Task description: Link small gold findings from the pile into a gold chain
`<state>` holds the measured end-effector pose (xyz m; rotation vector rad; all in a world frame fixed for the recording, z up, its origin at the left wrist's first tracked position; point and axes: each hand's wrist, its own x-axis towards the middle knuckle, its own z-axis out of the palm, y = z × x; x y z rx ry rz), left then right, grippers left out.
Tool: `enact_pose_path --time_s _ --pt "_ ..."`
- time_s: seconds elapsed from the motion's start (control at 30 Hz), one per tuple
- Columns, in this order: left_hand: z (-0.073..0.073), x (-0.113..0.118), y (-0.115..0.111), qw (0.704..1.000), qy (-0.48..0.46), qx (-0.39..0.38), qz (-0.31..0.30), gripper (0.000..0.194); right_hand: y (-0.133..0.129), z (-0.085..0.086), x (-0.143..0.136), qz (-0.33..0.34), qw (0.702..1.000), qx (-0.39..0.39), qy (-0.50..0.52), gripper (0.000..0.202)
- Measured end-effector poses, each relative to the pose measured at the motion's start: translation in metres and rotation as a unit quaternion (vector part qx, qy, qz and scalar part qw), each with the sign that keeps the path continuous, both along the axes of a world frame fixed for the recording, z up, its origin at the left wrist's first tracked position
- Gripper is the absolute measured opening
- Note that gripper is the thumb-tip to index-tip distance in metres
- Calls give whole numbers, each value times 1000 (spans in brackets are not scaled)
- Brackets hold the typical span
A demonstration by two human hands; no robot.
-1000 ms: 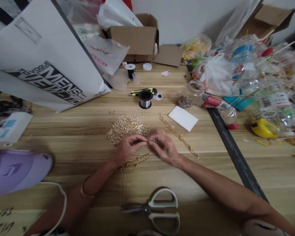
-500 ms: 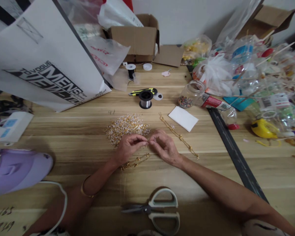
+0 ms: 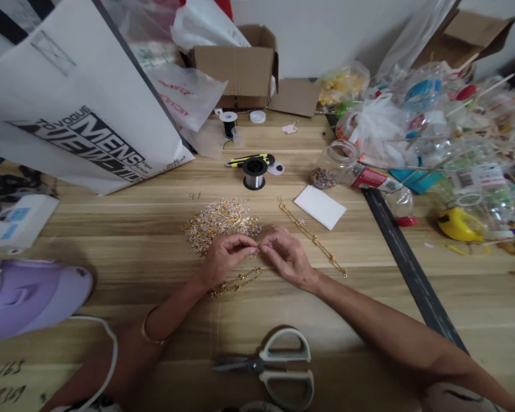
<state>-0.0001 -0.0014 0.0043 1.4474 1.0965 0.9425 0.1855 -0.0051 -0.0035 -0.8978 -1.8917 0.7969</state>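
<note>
My left hand and my right hand meet fingertip to fingertip over the wooden table. Both are closed in a pinch; what lies between the fingertips is too small to make out. Just behind my left hand spreads a pile of small gold and silver pieces. A gold chain lies below my left hand, partly hidden by the wrist. Another gold chain stretches diagonally to the right of my right hand.
Scissors lie near the front edge. Behind the hands are a wire spool, a yellow cutter, a white pad and a bead jar. A purple device stands left; bottles and bags crowd the right.
</note>
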Motion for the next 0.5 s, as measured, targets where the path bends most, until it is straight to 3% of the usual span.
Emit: enact_pose_path --time_s 0.5 --pt "2 1 0 1000 4 1 3 11 0 1 0 1 1000 -6 -4 10"
